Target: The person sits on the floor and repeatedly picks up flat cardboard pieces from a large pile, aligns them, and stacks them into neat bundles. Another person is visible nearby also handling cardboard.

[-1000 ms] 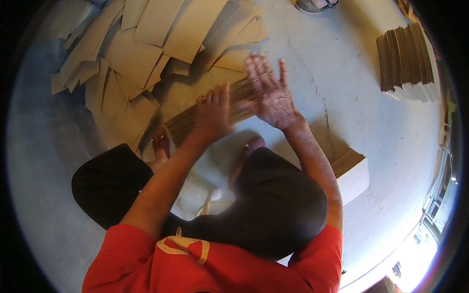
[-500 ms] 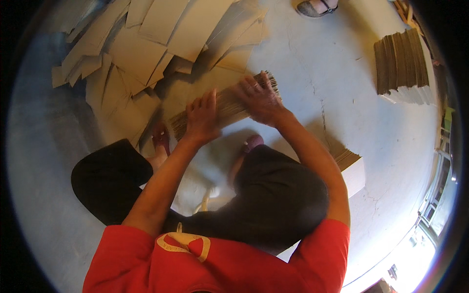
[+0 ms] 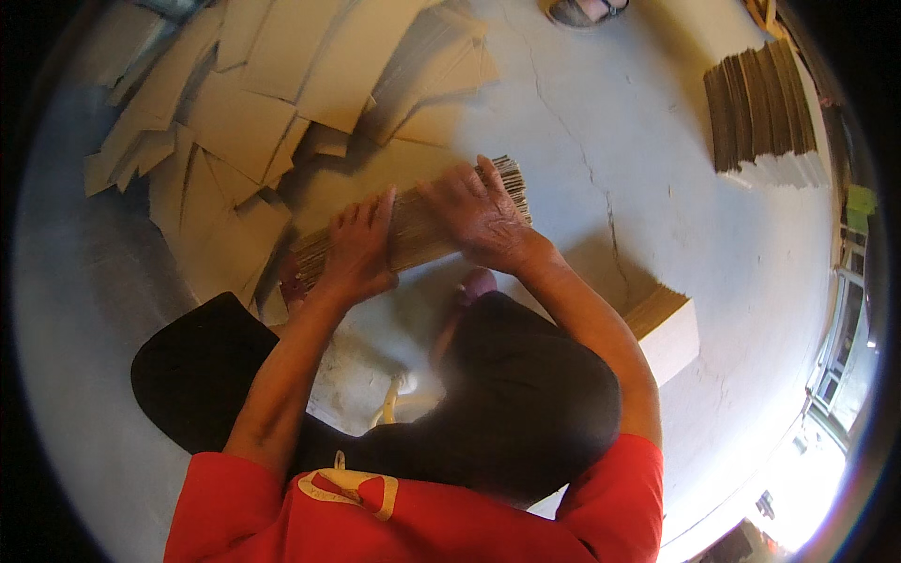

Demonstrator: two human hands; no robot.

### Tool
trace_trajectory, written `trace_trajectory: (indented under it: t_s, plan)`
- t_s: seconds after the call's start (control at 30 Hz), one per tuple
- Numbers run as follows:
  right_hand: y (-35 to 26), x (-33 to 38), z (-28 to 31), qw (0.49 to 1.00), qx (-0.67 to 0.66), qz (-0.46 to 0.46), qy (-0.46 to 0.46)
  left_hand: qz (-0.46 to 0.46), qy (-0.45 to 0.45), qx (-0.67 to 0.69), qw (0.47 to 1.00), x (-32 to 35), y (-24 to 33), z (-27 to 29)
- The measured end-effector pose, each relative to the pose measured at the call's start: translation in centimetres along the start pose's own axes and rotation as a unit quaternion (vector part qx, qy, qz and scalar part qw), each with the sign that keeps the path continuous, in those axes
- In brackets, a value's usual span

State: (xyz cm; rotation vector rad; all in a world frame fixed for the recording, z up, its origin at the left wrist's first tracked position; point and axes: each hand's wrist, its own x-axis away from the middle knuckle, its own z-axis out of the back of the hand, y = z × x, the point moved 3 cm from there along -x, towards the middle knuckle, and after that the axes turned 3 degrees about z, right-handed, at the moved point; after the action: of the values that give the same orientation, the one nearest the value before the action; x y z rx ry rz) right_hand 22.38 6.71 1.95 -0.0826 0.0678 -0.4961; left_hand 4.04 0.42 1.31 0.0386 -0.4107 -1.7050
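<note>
A stack of cardboard sheets (image 3: pixel 413 233) lies across in front of me, its many thin edges facing up. My left hand (image 3: pixel 359 249) wraps over its left part, fingers across the top and thumb on the near side. Toward the other end, my right hand (image 3: pixel 481 214) clasps the stack, its fingers slightly smeared by motion. The sheet edges fan out a little past that hand. Both hands are closed on the same stack, and their undersides are hidden.
Loose flat cardboard pieces (image 3: pixel 239 122) lie heaped on the floor at the far left. A tall cardboard stack (image 3: pixel 760 111) stands at the far right, and a smaller one (image 3: pixel 668 328) beside my right forearm. Another person's shoe (image 3: pixel 584 11) shows at the top.
Both hands and the stack sit a little lower and further left in the picture. My left hand has shifted away from the right one along the stack.
</note>
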Motion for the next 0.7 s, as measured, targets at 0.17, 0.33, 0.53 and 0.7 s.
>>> trace_trajectory:
  t_s: [0.17,0.33,0.53,0.7]
  plan:
    - [-0.8,1.5,-1.4,0.996,-0.082,-0.038,-0.001,-0.004,-0.022,-0.044,0.999,1.2,1.3,-1.4]
    - [-2.8,-1.4,-2.3,0.997,-0.009,0.041,0.062,-0.024,0.023,-0.012,0.999,0.9,0.5,-0.9]
    - [-2.6,-2.8,-1.7,0.996,-0.085,0.011,-0.027,-0.024,-0.022,-0.034,0.999,0.1,0.0,-0.1]
    - [-0.3,0.0,3.4,0.993,-0.059,-0.099,0.015,-0.174,0.261,0.046,0.948,2.6,2.7,3.8]
